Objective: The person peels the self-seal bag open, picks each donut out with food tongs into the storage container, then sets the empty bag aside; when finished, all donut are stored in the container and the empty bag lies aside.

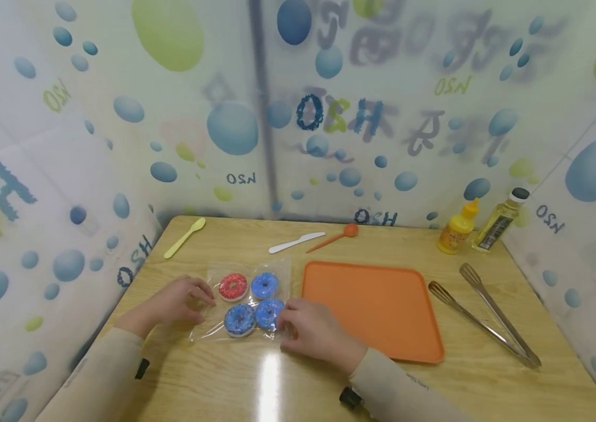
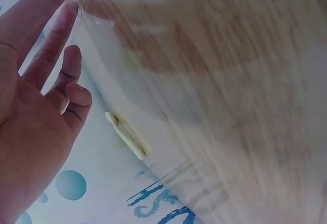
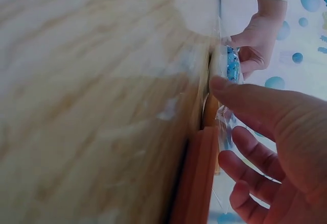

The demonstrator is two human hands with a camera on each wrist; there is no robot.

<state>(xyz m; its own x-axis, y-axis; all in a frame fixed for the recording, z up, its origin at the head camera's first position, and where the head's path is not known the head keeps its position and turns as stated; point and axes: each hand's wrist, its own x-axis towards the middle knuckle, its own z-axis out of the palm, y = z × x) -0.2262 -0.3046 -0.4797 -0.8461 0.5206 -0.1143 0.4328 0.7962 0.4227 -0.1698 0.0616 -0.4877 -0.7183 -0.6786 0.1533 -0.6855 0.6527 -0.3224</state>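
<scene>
A clear plastic bag (image 1: 212, 272) of small sprinkled doughnuts, one red (image 1: 233, 287) and several blue (image 1: 240, 320), lies on the wooden table (image 1: 213, 387). At its left edge my left hand (image 1: 181, 300) holds the plastic by the fingertips; in the left wrist view its ring and little fingers (image 2: 72, 63) stay loosely bent, away from the bag. My right hand (image 1: 316, 331) pinches the right edge, thumb beside the lower right blue doughnut (image 1: 269, 313). The right wrist view shows that thumb (image 3: 240, 94) on one side of the bag and bent fingers on the other.
An orange tray (image 1: 371, 310) lies just right of the bag, metal tongs (image 1: 493, 328) beyond it. At the back are a yellow spoon (image 1: 184, 238), a white knife (image 1: 296, 242) and an orange spoon (image 1: 334, 237). A yellow squeeze bottle (image 1: 457, 230) and oil bottle (image 1: 499, 224) stand back right.
</scene>
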